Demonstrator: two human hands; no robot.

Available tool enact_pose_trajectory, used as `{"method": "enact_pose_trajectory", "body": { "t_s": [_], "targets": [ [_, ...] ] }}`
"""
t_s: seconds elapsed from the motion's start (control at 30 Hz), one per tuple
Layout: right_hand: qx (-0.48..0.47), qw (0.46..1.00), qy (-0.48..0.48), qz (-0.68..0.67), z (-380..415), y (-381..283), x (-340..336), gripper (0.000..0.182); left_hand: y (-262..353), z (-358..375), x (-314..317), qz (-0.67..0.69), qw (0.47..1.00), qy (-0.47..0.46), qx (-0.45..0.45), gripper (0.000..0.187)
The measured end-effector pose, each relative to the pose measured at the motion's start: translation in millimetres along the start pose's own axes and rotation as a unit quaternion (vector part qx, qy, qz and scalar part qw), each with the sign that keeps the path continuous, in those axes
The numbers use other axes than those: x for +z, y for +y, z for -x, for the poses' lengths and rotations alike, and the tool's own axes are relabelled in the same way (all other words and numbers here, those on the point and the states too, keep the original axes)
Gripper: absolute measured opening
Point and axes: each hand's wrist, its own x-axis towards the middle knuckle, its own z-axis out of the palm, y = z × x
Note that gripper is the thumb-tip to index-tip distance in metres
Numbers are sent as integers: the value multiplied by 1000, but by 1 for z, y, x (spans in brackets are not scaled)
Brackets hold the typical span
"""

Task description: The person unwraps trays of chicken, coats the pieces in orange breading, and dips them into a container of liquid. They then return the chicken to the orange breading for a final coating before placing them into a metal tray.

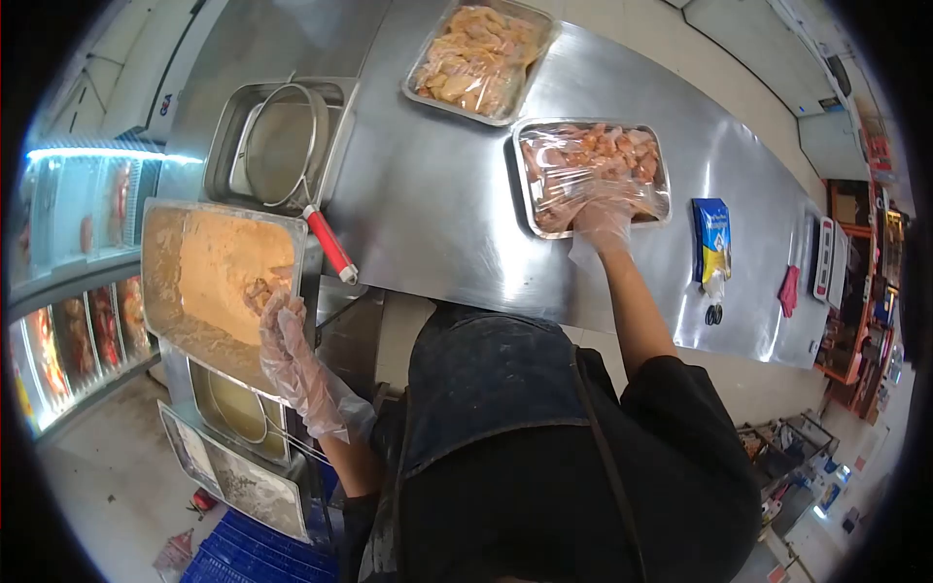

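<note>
My left hand (292,360), in a clear plastic glove, is at the right side of a deep metal pan (155,282) of orange-tan breading powder (219,262). Its fingers are closed around a coated piece of raw chicken (259,293) at the powder's surface. On the steel table, my right hand (604,225), also gloved, reaches into the near edge of a metal tray (667,199) of reddish raw chicken pieces (593,151). Clear plastic wrap partly covers that tray. The right fingertips are hidden among wrap and chicken, so their grip does not show.
A second wrapped tray of chicken (476,58) stands farther back. A strainer with a red handle (330,243) rests over a metal basin (216,155). A blue-yellow packet (714,243), a pink cloth (789,290) and a scale (826,257) lie to the right. Blue crates (253,549) sit below left.
</note>
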Motion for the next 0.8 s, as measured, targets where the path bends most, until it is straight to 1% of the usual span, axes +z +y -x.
{"method": "enact_pose_trajectory", "body": {
  "t_s": [0.1,0.17,0.23,0.27,0.3,0.37,0.4,0.43,0.47,0.5,0.53,0.57,0.6,0.63,0.67,0.7,0.73,0.77,0.8],
  "targets": [
    [7,1000,-8,2,-6,-4,5,24,-5,-1,-7,-11,1000,-3,16,33],
    [4,1000,-9,5,-8,-8,9,24,-9,1,-12,-2,1000,5,8,32],
    [1,1000,-19,6,-10,-14,10,23,-8,1,-15,-13,1000,9,-21,32],
    [1,1000,-25,8,-12,-16,11,23,-13,1,-17,0,1000,15,-8,31],
    [-1,999,-31,8,-10,-15,11,23,-11,0,-17,2,1000,18,-13,31],
    [-11,999,-51,-4,-9,-11,14,23,6,0,-21,-137,990,2,24,31],
    [-27,997,-67,-31,-7,-6,19,23,24,3,-20,-141,990,-14,8,31],
    [-47,993,-79,-72,-4,4,25,23,-4,3,-32,-167,986,10,13,31],
    [-58,988,-83,-115,4,17,26,22,-6,2,-41,-210,976,-2,50,30],
    [-60,982,-82,-157,18,35,28,22,-7,5,-50,-216,975,44,37,30],
    [-46,995,20,-81,37,21,8,30,-7,8,-56,-191,980,53,16,30],
    [-77,995,38,-53,50,24,-2,33,-9,8,-63,-160,985,56,3,30],
    [39,999,-36,-6,47,-26,-38,34,-12,4,-72,-159,985,73,-5,30],
    [157,981,-106,45,55,-85,-83,35,-13,2,-81,-162,981,104,-21,30],
    [146,982,-106,47,57,-111,-93,35,-15,0,-91,-165,977,131,-35,30],
    [87,991,-106,-11,59,-132,-99,37,-23,0,-100,-164,976,138,-39,30],
    [31,991,-105,-70,61,-147,-99,39,-36,0,-108,-117,977,171,-53,30],
    [-13,970,-108,-217,58,-155,-79,41,-49,-1,-115,-69,975,203,-65,31],
    [-55,925,-110,-359,52,-168,-56,43,-60,-2,-121,-67,974,205,-67,31]
  ]
}}
